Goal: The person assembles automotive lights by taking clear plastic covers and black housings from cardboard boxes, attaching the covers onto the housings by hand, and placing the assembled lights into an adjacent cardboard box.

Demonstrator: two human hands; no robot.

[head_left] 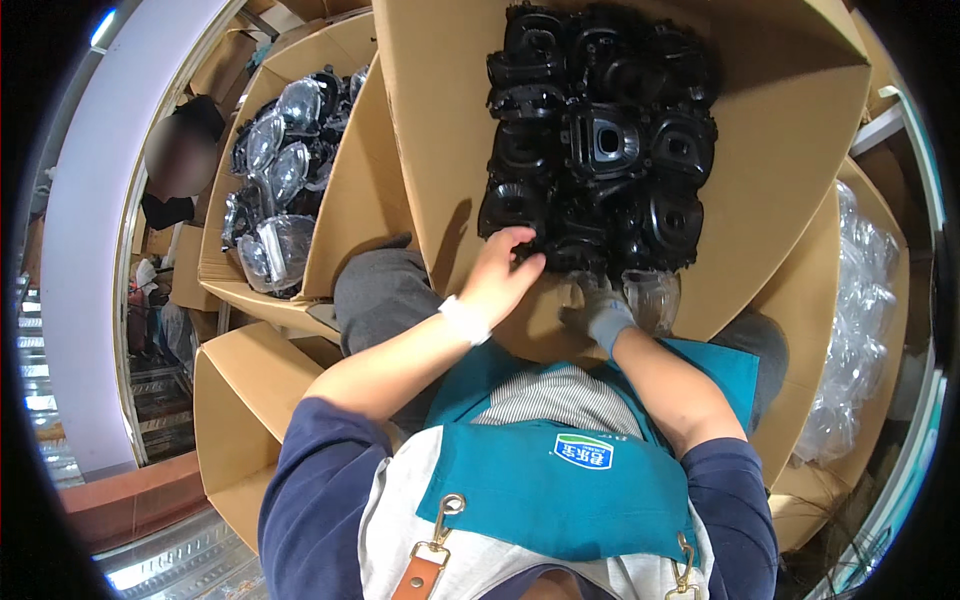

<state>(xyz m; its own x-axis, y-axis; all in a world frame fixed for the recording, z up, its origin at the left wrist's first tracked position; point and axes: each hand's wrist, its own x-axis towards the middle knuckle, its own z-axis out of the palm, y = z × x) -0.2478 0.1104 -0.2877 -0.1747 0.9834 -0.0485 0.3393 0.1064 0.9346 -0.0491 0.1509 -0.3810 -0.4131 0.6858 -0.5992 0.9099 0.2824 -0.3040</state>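
Note:
In the open cardboard box before me stand several rows of black plastic housings [608, 143], each with a hollow middle. My left hand [497, 283] is bare, with a white band at the wrist. Its thumb and fingers curl on the near edge of a housing [512, 205] at the front left of the rows. My right hand [600, 316], in a grey glove, is at the near end of the stack, its fingers closed on a clear plastic cover [588, 287], partly hidden. Just right of it is another clear cover [653, 298].
At left, a cardboard box [352, 175] holds clear and black plastic parts [287, 170]. A box at right [800, 330] has clear, shiny covers [858, 320]. Another open box [240, 385] stands lower left. Beyond the left box is a person [180, 155].

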